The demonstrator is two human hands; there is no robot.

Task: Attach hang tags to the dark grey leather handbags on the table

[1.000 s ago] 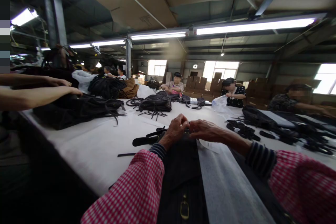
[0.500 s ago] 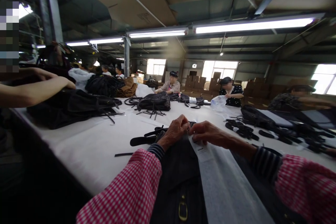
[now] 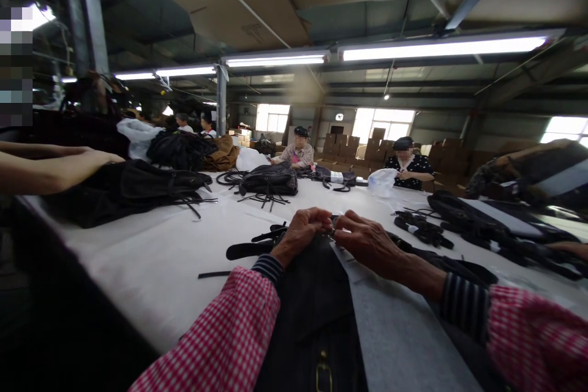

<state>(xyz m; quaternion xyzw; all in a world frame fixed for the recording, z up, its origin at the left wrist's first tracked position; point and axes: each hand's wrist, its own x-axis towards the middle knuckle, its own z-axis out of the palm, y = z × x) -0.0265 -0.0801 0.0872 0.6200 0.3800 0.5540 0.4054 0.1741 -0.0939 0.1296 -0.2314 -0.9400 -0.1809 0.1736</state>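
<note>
A black bag [image 3: 312,306] with a brass-coloured buckle [image 3: 324,375] lies in front of me on the white table. Along its right side runs a long grey-white sheet [image 3: 399,324]. At the bag's far end my left hand [image 3: 303,229] is closed in a pinch, fingertips facing right. My right hand [image 3: 367,242] is also closed, its thumb and fingers meeting the left fingertips over the same spot. What they pinch is small and mostly hidden. Black straps [image 3: 248,250] stick out to the left of my left hand.
More black bags lie on the white table [image 3: 151,269]: one at left [image 3: 138,184], one at centre [image 3: 271,179], others at right [image 3: 496,214]. A co-worker's arm [image 3: 55,165] reaches in from the left. Other people work across the table, one near clear plastic [image 3: 382,182].
My right hand has shifted slightly and now covers the white label seen before on the sheet. At far right, a co-worker's bag has been raised. The left co-worker's arm has moved a little.
</note>
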